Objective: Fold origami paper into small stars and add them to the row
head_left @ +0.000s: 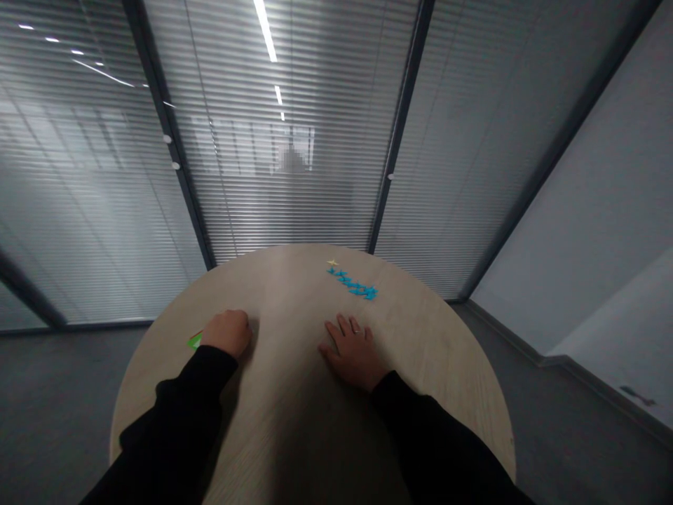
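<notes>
My left hand (228,332) rests on the round wooden table in a closed fist, knuckles up. Whatever its fingers may hold is hidden beneath them. A flat green piece with a reddish edge (195,341) peeks out at the left side of this hand; most of it is covered, and I cannot tell whether it is gripped. With its fingers spread, my right hand (354,353) lies palm down on the tabletop, holding nothing, a ring on one finger. Beyond it sits a slanting row of several small blue star-shaped pieces (357,286). One yellow star-shaped piece (332,262) lies at the row's far end.
The pale round table (284,280) has its far edge close to a glass wall with horizontal blinds (294,210) and dark frames. A white wall (589,231) stands to the right. Grey floor (63,393) shows on both sides of the table.
</notes>
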Motion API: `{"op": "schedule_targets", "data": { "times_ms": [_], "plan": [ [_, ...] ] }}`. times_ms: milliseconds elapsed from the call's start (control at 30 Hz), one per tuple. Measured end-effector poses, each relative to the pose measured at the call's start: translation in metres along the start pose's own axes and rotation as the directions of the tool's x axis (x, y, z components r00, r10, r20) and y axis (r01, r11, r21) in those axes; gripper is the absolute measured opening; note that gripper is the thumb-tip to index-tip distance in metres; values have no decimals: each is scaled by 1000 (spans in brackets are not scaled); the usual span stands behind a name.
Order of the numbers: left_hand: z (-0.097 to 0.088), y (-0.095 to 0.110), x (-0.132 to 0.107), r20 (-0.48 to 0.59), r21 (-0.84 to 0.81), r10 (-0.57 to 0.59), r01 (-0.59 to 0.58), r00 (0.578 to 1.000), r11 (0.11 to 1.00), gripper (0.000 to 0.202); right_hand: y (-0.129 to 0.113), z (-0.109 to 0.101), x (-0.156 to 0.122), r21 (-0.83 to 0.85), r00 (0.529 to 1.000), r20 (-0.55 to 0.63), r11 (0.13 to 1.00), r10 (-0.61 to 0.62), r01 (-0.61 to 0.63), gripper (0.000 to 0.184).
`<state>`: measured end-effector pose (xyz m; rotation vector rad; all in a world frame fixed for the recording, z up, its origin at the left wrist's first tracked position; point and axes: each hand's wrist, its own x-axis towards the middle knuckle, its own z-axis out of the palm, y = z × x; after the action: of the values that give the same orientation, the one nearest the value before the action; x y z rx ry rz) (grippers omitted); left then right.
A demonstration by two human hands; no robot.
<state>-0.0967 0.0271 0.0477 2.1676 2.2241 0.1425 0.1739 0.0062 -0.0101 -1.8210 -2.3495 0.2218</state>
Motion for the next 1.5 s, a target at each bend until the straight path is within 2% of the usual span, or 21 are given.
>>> {"op": "schedule_targets", "data": {
  "times_ms": [67,100,167,200,233,300,333,367,433,500,567,633,700,800,867,967,1167,1267,1367,1433,1500],
  "plan": [
    [-2,4,-2,-48,22,-29,30,998,999,32,0,1,0,16,1000,-16,1000,-2,2,64],
    [-3,7,-2,-114,-23,-37,35,993,999,33,0,1,0,29,999,-33,1000,-4,5,62],
    [0,16,-3,-234,-242,-17,-42,972,969,33,1,0,2,83,997,-77,996,-20,26,61],
    [3,22,-2,-260,-417,17,-128,965,900,32,2,-2,3,133,994,-103,990,-30,44,60],
    [8,28,-2,-248,-598,89,-225,965,769,34,4,-3,4,210,990,-127,975,-54,80,63],
    [21,41,-1,-215,-831,204,-288,955,475,38,8,-7,7,460,978,-198,874,-70,155,72],
    [28,47,-2,-215,-872,238,-296,947,389,37,11,-8,8,594,978,-200,786,-60,170,74],
    [34,53,-2,-211,-894,249,-290,945,341,37,14,-9,9,693,979,-196,699,-50,175,75],
    [44,62,-4,-171,-931,247,-238,954,277,36,20,-8,10,798,980,-200,577,-18,173,61],
    [49,68,-7,-117,-942,251,-188,961,277,37,25,-7,9,830,975,-220,530,27,173,39],
    [51,72,-10,-126,-931,249,-201,960,306,36,27,-5,8,841,971,-228,517,73,158,29],
    [51,74,-12,-162,-916,251,-240,954,321,36,27,-5,7,863,975,-206,485,87,139,28],
    [52,76,-14,-169,-925,239,-238,956,296,37,25,-5,6,896,985,-160,428,57,121,29],
    [52,78,-17,-91,-966,208,-137,974,220,41,20,-6,5,940,993,-112,326,23,98,33],
    [51,79,-18,-66,-981,208,-101,976,163,42,18,-6,6,959,993,-111,268,46,94,36],
    [51,78,-18,-60,-986,221,-93,973,141,39,16,-6,5,951,987,-138,288,82,109,35],
    [52,74,-17,-130,-935,267,-208,955,287,31,12,-7,1,917,989,-97,396,111,45,35],
    [53,74,-18,-134,-927,268,-217,954,307,31,12,-5,1,909,986,-127,411,108,72,32],
    [53,76,-19,-130,-951,255,-193,958,242,41,11,0,2,920,986,-150,376,74,112,29],
    [53,77,-20,-131,-966,273,-185,953,181,58,10,2,3,941,984,-171,306,52,147,28],
    [53,78,-21,-136,-969,302,-191,943,159,66,8,3,2,957,980,-194,226,47,179,33]
  ]
}}
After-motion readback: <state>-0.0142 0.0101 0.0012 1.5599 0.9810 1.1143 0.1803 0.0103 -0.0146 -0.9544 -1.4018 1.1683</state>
